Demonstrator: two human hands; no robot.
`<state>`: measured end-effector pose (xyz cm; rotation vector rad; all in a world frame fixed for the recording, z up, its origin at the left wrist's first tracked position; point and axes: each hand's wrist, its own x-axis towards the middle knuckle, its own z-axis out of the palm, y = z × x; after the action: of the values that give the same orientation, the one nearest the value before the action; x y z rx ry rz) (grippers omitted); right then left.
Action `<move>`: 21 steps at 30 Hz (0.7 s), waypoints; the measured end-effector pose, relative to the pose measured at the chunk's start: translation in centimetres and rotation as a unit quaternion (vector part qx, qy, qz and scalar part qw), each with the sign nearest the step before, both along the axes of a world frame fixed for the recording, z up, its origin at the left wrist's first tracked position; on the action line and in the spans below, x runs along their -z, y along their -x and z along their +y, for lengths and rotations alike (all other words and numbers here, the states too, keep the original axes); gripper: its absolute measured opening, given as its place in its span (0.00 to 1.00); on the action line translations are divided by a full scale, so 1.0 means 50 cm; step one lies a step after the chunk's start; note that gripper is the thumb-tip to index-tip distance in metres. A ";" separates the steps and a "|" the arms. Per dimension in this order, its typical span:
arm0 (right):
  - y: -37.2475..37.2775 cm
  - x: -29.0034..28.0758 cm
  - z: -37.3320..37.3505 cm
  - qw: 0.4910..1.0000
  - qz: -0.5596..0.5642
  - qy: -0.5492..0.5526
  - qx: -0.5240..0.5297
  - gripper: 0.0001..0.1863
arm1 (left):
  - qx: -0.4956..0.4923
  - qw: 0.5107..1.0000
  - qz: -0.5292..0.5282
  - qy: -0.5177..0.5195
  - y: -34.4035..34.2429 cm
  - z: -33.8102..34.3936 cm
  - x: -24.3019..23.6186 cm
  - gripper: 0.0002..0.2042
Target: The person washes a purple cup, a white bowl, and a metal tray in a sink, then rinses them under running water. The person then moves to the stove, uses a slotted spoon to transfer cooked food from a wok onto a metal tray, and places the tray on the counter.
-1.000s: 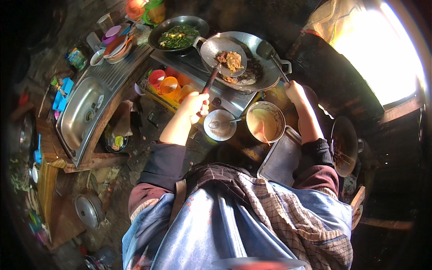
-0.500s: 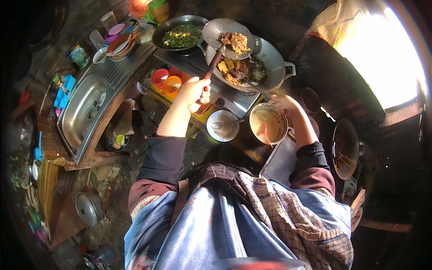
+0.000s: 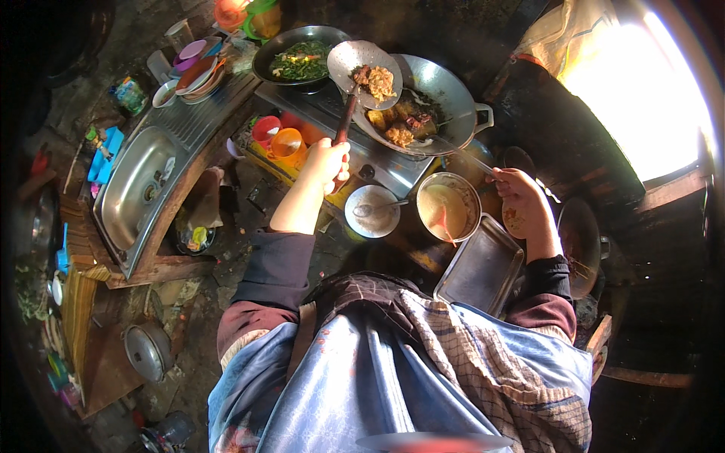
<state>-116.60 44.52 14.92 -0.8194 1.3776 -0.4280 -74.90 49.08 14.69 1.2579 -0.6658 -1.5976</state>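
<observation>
My left hand (image 3: 329,163) is wrapped round the dark handle of a perforated skimmer (image 3: 349,59), which holds fried pieces (image 3: 375,81) over the left side of a large wok (image 3: 457,94). Browned pieces (image 3: 402,133) and dark oil lie in that wok. My right hand (image 3: 519,187) grips a thin metal spatula (image 3: 470,156) whose far end reaches into the wok among the food; its blade is partly hidden. Below the wok, a pot of pale batter (image 3: 440,202) has a reddish utensil in it. Beside the pot sits a white bowl (image 3: 384,220) with a spoon.
A pan of greens (image 3: 272,50) stands left of the wok on the stove (image 3: 302,102). Orange and red cups (image 3: 288,143) are in front of it. At left is a metal sink (image 3: 130,215) with stacked dishes. A rectangular tray (image 3: 474,275) lies near my right forearm.
My right hand has moved right and down, drawing the spatula back from the wok's middle. The skimmer has shifted slightly left, uncovering more of the wok.
</observation>
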 end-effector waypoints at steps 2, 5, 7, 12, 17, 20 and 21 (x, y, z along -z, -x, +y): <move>0.013 -0.014 0.004 1.000 -0.025 0.009 0.016 0.15 | 0.010 1.000 -0.015 0.000 0.008 -0.003 0.009 0.05; 0.016 -0.040 0.012 0.998 -0.008 0.050 0.037 0.15 | 0.012 0.999 -0.045 -0.004 0.020 -0.007 0.023 0.05; 0.011 -0.065 0.015 0.997 0.011 0.075 0.028 0.15 | 0.028 0.999 -0.043 -0.012 0.025 -0.009 0.030 0.05; -0.041 -0.086 0.002 0.990 0.036 0.129 -0.031 0.13 | 0.056 0.993 0.091 -0.041 0.045 -0.005 0.042 0.06; -0.158 -0.012 -0.007 0.834 0.384 0.375 -0.132 0.18 | 0.079 0.982 0.165 -0.043 0.061 0.001 0.049 0.05; -0.189 0.025 -0.003 0.761 0.423 0.477 -0.120 0.17 | 0.078 0.987 0.133 -0.054 0.062 0.004 0.054 0.05; -0.187 0.031 -0.006 0.758 0.430 0.479 -0.105 0.17 | 0.078 0.989 0.111 -0.053 0.060 0.005 0.056 0.05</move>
<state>-107.25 44.22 13.36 -2.2130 1.8538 -0.6237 -77.90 49.32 11.91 1.1038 -0.5546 -1.8913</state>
